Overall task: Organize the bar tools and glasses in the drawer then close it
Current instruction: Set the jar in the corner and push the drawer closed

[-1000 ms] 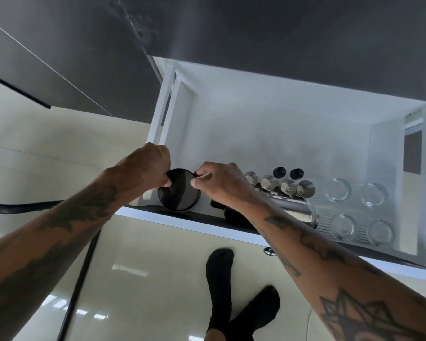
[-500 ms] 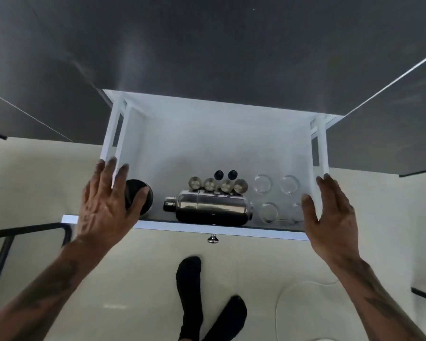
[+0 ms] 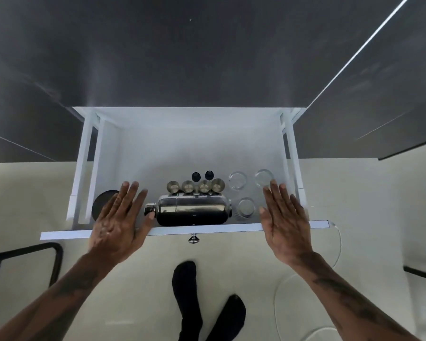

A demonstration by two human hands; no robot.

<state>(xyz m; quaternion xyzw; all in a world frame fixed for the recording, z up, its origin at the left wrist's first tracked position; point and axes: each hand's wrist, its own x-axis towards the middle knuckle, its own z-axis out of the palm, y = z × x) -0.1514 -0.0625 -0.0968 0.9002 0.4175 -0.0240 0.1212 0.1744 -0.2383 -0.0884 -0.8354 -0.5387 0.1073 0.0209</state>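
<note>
Both hands, the left hand (image 3: 119, 217) and the right hand (image 3: 284, 217), hover flat, fingers spread and empty, over the white front panel (image 3: 207, 228) of the open white drawer (image 3: 182, 148), which probably slides easily but carries fragile clear glasses (image 3: 237, 180) and a heavy, rollable chrome shaker (image 3: 192, 211), so push gently on the panel.

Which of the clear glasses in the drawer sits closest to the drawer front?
The lone glass just right of the shaker's base; the other two stand farther back.
</note>
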